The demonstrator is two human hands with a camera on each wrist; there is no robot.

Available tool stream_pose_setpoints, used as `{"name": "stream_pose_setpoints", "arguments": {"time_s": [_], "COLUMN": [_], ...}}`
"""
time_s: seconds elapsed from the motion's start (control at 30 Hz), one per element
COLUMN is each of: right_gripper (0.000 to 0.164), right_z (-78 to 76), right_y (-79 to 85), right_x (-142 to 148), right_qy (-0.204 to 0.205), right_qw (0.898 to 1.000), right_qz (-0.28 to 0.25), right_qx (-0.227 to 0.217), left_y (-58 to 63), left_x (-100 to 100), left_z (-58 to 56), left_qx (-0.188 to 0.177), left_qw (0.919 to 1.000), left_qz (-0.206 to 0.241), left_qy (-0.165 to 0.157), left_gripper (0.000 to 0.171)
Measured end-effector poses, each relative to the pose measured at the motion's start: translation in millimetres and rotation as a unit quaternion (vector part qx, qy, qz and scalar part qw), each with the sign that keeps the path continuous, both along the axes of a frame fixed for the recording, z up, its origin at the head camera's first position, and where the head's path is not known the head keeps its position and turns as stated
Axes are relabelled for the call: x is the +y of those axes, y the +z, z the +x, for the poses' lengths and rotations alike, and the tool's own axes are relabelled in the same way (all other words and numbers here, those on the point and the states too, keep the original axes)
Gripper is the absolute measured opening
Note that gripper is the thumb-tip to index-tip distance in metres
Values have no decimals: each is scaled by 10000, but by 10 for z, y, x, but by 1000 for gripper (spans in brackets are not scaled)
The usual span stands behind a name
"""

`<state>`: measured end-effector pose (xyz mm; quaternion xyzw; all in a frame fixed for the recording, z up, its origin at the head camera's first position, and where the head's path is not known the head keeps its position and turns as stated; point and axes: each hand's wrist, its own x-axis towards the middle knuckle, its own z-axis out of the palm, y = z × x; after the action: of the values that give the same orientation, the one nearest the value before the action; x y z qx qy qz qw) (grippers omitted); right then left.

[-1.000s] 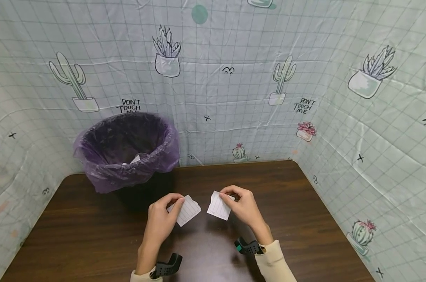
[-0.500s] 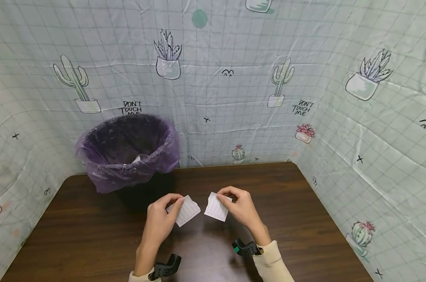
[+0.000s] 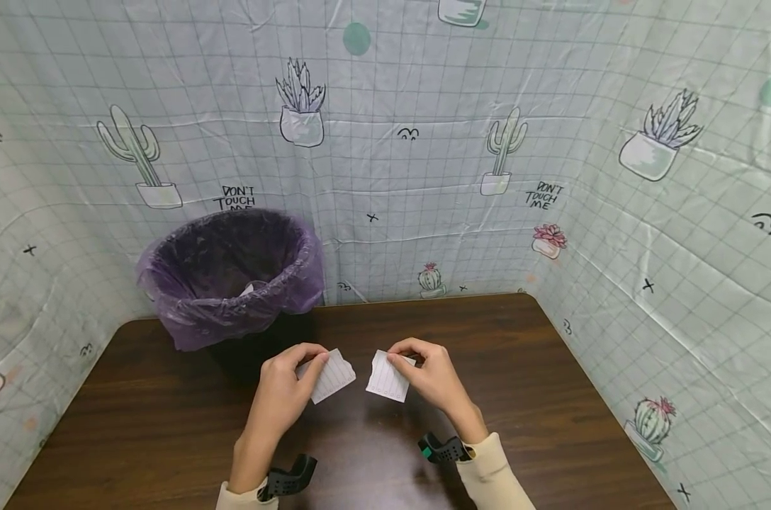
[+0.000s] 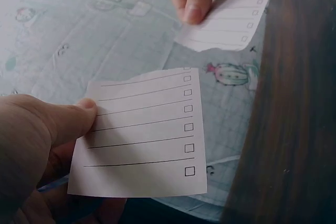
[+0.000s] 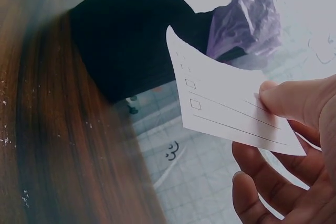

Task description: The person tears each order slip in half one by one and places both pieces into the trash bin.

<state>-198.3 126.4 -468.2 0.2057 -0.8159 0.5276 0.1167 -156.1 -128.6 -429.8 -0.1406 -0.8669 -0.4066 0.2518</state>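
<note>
Between thumb and fingers, my left hand pinches a torn piece of white checklist paper, printed with lines and small boxes. A second torn piece of the same paper is pinched by my right hand. Both pieces hang over the table, apart from each other, their ragged edges facing across a small gap. To the left stands a black trash bin lined with a purple plastic bag. A scrap of white paper shows inside it; the rest of the bin's inside is dark.
The dark wooden table has rounded back corners. A pale cloth with a grid and cactus prints hangs behind it and along both sides. Each wrist wears a black camera mount.
My left hand has shifted slightly left with its paper piece. The right hand has also drifted a little left. Both hands keep their pinch, and the head view has tilted slightly.
</note>
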Motion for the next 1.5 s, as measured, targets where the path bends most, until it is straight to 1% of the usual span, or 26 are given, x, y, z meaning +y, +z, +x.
{"name": "stream_pose_setpoints", "arguments": {"time_s": [0.2,0.37,0.5,0.67,0.8,0.93,1.07,1.2,1.3,1.4,1.47,1.5], "right_gripper": [6,6,3,3,4,4,3,4,4,4,4,4], "right_z": [-12,-55,-116,-193,-244,-289,-337,-376,-411,-444,-467,-479], "right_y": [35,94,148,238,351,467,585,719,827,938,1004,1034], "right_x": [-51,-80,-80,-93,-128,-169,-226,-284,-328,-378,-413,-431], "right_qy": [176,284,403,640,790,922,1067,1277,1503,1704,1788,1811], "right_qw": [9997,9994,9986,9954,9919,9894,9866,9794,9701,9616,9592,9588], "right_qz": [110,140,335,704,953,1071,1132,1303,1508,1656,1691,1690], "right_qx": [134,105,20,117,291,336,500,863,1161,1375,1392,1390], "left_y": [157,318,472,683,877,1071,1264,1434,1518,1566,1584,1591], "left_x": [-82,-173,-254,-352,-410,-459,-514,-582,-645,-715,-764,-790], "left_z": [-4,-2,-6,-1,27,58,80,74,34,-16,-49,-65], "left_qx": [112,433,698,984,1312,1604,1908,2218,2408,2521,2538,2516], "left_qw": [9996,9973,9932,9859,9784,9695,9561,9425,9339,9260,9234,9241], "left_qz": [-241,-521,-835,-1261,-1519,-1768,-2143,-2416,-2552,-2717,-2789,-2790], "left_qy": [-131,-274,-406,-494,-501,-550,-591,-646,-688,-721,-720,-703], "left_gripper": [4,5,6,9,11,13,16,17,17,17,17,17]}}
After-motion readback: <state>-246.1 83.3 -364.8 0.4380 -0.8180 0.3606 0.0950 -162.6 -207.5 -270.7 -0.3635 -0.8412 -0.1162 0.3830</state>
